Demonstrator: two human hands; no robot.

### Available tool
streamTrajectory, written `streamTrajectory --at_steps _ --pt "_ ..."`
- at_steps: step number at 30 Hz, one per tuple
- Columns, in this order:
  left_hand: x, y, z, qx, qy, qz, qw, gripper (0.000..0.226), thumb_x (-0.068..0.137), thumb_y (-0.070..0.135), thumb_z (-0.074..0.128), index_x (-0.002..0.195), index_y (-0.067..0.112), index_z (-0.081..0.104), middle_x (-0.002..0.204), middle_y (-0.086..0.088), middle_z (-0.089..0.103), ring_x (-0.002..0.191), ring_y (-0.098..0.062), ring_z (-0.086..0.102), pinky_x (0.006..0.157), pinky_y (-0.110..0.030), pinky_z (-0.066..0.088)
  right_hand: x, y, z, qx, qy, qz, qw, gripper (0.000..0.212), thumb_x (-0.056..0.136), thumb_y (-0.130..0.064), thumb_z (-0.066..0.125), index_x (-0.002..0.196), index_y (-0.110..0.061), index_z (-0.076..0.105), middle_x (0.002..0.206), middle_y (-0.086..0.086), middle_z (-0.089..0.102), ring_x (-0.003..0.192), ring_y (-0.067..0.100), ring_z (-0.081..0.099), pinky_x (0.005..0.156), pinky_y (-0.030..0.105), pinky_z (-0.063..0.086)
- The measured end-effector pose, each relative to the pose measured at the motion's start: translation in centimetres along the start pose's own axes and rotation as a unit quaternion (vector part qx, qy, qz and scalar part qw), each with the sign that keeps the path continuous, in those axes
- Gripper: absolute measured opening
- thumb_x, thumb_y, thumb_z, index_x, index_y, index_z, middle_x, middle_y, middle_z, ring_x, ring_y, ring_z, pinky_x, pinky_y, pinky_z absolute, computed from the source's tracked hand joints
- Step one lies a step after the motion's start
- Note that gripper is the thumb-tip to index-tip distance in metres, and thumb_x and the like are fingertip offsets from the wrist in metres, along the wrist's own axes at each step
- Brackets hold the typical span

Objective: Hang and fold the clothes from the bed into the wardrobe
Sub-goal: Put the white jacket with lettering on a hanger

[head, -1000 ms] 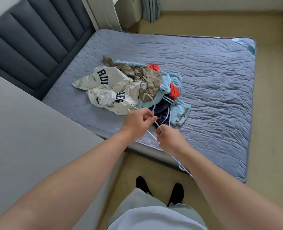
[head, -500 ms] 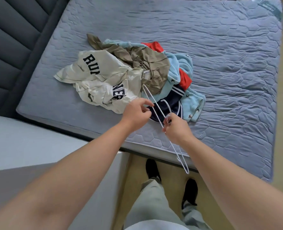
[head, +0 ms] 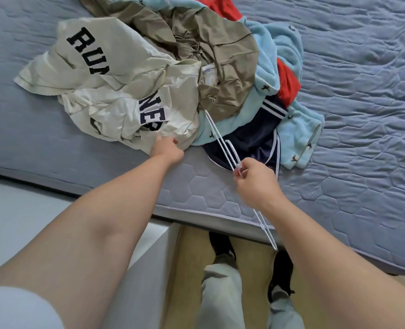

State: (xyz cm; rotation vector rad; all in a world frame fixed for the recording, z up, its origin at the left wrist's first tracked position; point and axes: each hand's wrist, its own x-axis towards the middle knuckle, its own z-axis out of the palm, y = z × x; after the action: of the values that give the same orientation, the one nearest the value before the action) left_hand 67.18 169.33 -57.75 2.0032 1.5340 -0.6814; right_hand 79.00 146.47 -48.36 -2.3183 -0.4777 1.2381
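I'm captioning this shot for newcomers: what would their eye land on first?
The heap of clothes on the bed, with a cream shirt in bold dark letters left of tan, light-blue, red and navy pieces. Next, the white hanger pinched by the right hand over the bed's near edge, while the left hand touches the shirt's hem.

clothes (head: 196, 67) on bed (head: 362, 115), hanger (head: 223, 141) over front edge
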Motion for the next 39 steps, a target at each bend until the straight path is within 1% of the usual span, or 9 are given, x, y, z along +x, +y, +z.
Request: streamTrajectory --at_steps 3,7,10,15,20,27,31,35,39 --pt "3.1 0.2 0.6 0.093 -0.014 0.026 0.995 0.039 0.087 0.022 0.059 0.123 0.035 0.066 0.168 0.0 0.007 0.149 -0.034 0.021 0.118 -0.045 0.031 1.7 0.2 1.0 0.012 0.016 -0.006 1.0 0.019 0.09 -0.008 0.05 0.084 -0.022 0.06 0.079 -0.007 0.064 0.066 0.012 0.055 0.047 0.008 0.04" --pt "6.1 -0.2 1.1 0.142 -0.036 0.025 0.989 0.052 0.089 0.027 0.059 0.14 0.035 0.056 0.17 0.0 -0.004 0.156 -0.03 -0.004 0.122 -0.05 0.018 3.0 0.3 1.6 0.02 0.03 -0.014 0.999 0.017 0.091 -0.009 0.052 0.083 -0.021 0.061 0.075 -0.007 0.065 0.065 0.009 0.056 0.054 0.009 0.041" --pt "7.1 -0.7 1.6 0.127 -0.001 0.007 0.992 0.062 0.091 0.026 0.059 0.151 0.02 0.044 0.168 -0.005 0.009 0.155 -0.028 0.004 0.121 -0.047 0.02 3.4 0.4 1.7 0.028 0.035 -0.026 0.999 0.018 0.093 -0.012 0.054 0.083 -0.025 0.06 0.074 -0.008 0.064 0.064 0.008 0.056 0.05 0.013 0.042" --pt "6.3 -0.5 1.7 0.13 0.058 0.011 0.99 0.044 0.083 0.019 0.064 0.127 0.013 0.064 0.136 -0.012 0.05 0.129 -0.032 0.048 0.108 -0.041 0.039 3.7 0.1 0.9 0.032 0.04 -0.026 0.998 0.014 0.097 -0.017 0.057 0.088 -0.027 0.06 0.079 -0.009 0.064 0.068 0.01 0.06 0.054 0.026 0.048" --pt "2.8 0.2 -0.1 -0.057 0.118 -0.004 0.991 0.028 0.083 0.002 0.054 0.102 0.021 0.06 0.121 -0.009 0.065 0.116 -0.034 0.058 0.1 -0.041 0.048 2.1 -0.6 -0.9 0.034 0.035 -0.014 0.999 0.015 0.097 -0.015 0.055 0.087 -0.026 0.058 0.084 -0.006 0.063 0.075 0.014 0.063 0.057 0.026 0.049" --pt "-6.3 3.3 -4.8 -0.181 0.13 -0.034 0.974 0.029 0.083 0.001 0.048 0.104 0.019 0.039 0.091 0.0 0.052 0.093 -0.033 0.052 0.095 -0.042 0.043 -2.8 -2.6 -5.3 0.053 0.028 -0.019 0.998 0.018 0.096 -0.011 0.048 0.086 -0.024 0.055 0.089 -0.001 0.066 0.077 0.018 0.062 0.051 0.026 0.047" --pt "-12.1 4.2 -6.7 -0.24 0.158 -0.018 0.958 0.033 0.084 0.003 0.055 0.108 0.017 0.038 0.098 -0.001 0.051 0.09 -0.029 0.051 0.079 -0.035 0.041 -5.6 -3.6 -7.5 0.083 0.0 -0.033 0.996 0.014 0.096 -0.01 0.042 0.093 -0.021 0.052 0.1 0.004 0.066 0.089 0.027 0.067 0.074 0.044 0.058" --pt "-18.6 5.5 -8.2 -0.349 0.179 -0.025 0.92 0.04 0.084 0.01 0.069 0.113 0.02 0.042 0.094 0.01 0.052 0.08 -0.009 0.054 0.066 -0.02 0.039 -9.1 -3.7 -9.8 0.095 -0.034 -0.072 0.992 0.018 0.092 -0.008 0.033 0.093 -0.024 0.042 0.097 0.004 0.065 0.09 0.034 0.068 0.071 0.045 0.056" --pt "-25.4 8.2 -9.9 -0.534 0.127 -0.059 0.834 0.032 0.082 0.01 0.076 0.11 0.015 0.061 0.103 0.0 0.069 0.089 -0.015 0.066 0.075 -0.03 0.055 -12.8 -3.0 -12.2 0.087 -0.028 -0.111 0.99 0.015 0.091 -0.009 0.038 0.09 -0.024 0.036 0.097 0.01 0.066 0.084 0.032 0.066 0.057 0.041 0.05"
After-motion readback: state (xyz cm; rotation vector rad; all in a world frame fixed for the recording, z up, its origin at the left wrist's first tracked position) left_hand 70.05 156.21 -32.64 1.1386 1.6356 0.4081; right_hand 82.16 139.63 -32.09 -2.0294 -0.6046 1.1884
